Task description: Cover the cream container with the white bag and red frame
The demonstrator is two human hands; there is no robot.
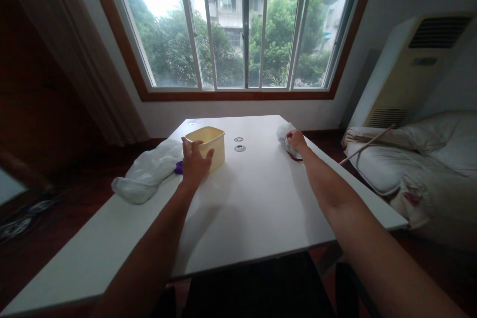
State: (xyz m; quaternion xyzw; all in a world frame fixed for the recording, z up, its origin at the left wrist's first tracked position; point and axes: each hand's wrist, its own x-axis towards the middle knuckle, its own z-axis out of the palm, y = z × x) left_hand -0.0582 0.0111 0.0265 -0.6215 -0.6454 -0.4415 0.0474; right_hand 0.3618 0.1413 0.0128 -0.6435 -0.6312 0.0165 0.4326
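A pale yellow plastic container (pixel 216 151), open at the top, stands upright toward the left of the white table (pixel 257 198). My left hand (pixel 196 164) is at its near left side, fingers and thumb spread; whether they press on the wall I cannot tell. Over by the right edge, my right hand (pixel 297 141) pinches a crumpled translucent plastic bag (pixel 283 134). Beneath that bag shows the edge of a dark red item (pixel 295 157), mostly hidden. Just left of my left hand is a purple object (pixel 179 168), partly covered.
A large clear plastic bag (pixel 149 171) lies along the table's left side. Two small round silvery pieces (pixel 240 148) sit mid-table. Beyond the right edge are a padded seat (pixel 395 164) with a thin stick (pixel 367 144) and a standing air conditioner (pixel 406 69). A window faces me.
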